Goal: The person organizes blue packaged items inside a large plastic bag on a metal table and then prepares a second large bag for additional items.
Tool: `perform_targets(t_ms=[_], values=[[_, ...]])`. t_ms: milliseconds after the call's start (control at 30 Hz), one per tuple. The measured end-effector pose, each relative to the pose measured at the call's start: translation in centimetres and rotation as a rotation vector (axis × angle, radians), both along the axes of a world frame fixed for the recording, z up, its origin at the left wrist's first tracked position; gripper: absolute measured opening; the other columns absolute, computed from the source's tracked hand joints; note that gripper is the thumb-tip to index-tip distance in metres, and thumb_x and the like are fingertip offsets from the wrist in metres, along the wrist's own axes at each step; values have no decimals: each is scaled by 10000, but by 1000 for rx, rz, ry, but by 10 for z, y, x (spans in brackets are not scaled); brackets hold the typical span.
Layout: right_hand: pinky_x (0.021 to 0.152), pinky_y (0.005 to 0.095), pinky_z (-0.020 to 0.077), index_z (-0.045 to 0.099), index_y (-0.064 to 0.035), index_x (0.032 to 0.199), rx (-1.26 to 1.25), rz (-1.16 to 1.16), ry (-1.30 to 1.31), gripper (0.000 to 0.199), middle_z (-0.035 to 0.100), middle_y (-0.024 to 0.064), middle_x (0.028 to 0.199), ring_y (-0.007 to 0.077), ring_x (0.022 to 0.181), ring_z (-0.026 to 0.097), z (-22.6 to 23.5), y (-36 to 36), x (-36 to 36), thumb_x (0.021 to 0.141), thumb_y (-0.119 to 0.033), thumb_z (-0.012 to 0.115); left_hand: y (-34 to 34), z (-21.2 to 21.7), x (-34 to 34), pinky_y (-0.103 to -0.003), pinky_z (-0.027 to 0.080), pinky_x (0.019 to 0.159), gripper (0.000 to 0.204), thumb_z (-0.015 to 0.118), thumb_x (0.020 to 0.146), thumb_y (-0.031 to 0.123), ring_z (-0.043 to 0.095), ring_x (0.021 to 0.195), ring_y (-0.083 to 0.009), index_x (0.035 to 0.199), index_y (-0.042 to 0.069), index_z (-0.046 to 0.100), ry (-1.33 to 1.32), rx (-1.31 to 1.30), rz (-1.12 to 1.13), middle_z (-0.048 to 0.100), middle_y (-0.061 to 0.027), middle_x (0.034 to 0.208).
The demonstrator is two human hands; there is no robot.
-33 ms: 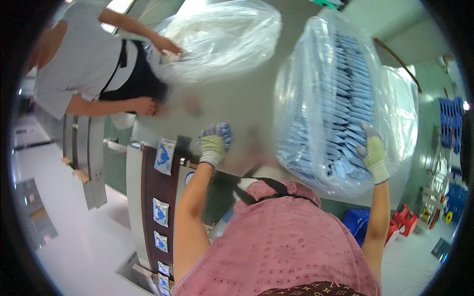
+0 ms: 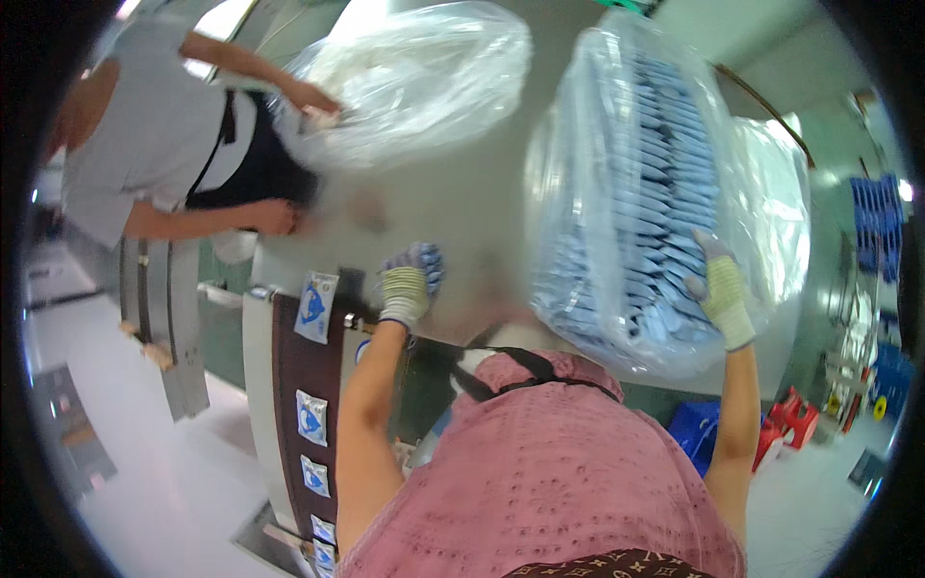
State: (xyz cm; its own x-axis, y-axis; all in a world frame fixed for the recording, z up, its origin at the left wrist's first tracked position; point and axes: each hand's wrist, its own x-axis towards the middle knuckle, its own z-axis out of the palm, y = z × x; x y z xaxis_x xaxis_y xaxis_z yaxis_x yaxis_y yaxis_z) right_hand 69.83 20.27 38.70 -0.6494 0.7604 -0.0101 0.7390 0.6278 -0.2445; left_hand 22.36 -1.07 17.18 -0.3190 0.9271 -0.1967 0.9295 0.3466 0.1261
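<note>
Along the right of the metal table lies a large clear plastic bag (image 2: 597, 125) packed with rows of light blue pouches (image 2: 665, 183). My right hand (image 2: 718, 287), in a pale yellow and grey glove, rests at the right side of the near pouches, thumb and fingers apart, gripping nothing. My left hand (image 2: 409, 279), in a matching glove, is over the table's near edge, by the top end of a conveyor. Its fingers are curled in, and no pouch sticks out of them. A white and blue pouch (image 2: 315, 308) lies on the brown conveyor belt (image 2: 301, 371) beside that hand.
Several more pouches (image 2: 312, 418) lie down the belt. Across the table (image 2: 472, 202), a person in a white shirt (image 2: 145, 125) touches another clear bag (image 2: 424, 87). A blue bin (image 2: 694, 429) and red stools (image 2: 792, 419) stand on the floor at right.
The whole view has shifted slightly, so the table, bags and hands appear a little further left. Both hands keep about the same places beside the pouches and the conveyor.
</note>
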Motion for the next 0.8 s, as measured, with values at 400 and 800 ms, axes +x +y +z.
perform_targets(t_ms=[400, 800], values=[[1064, 466, 335, 488, -43, 1334, -57, -34, -122, 784, 542, 194, 1288, 373, 1220, 483, 10, 7, 21, 800, -607, 589, 224, 303, 223, -500, 397, 1018, 626, 621, 837, 394, 528, 1190, -315, 1325, 40, 452, -2325, -84, 294, 537, -165, 1281], [757, 396, 481, 459, 4, 1317, -257, -473, 969, 607, 586, 190, 1015, 276, 750, 591, -25, 46, 53, 966, -491, 457, 293, 226, 373, -519, 375, 985, 759, 724, 674, 351, 522, 1126, -348, 1298, 20, 448, -69, 165, -737, 551, -203, 1166]])
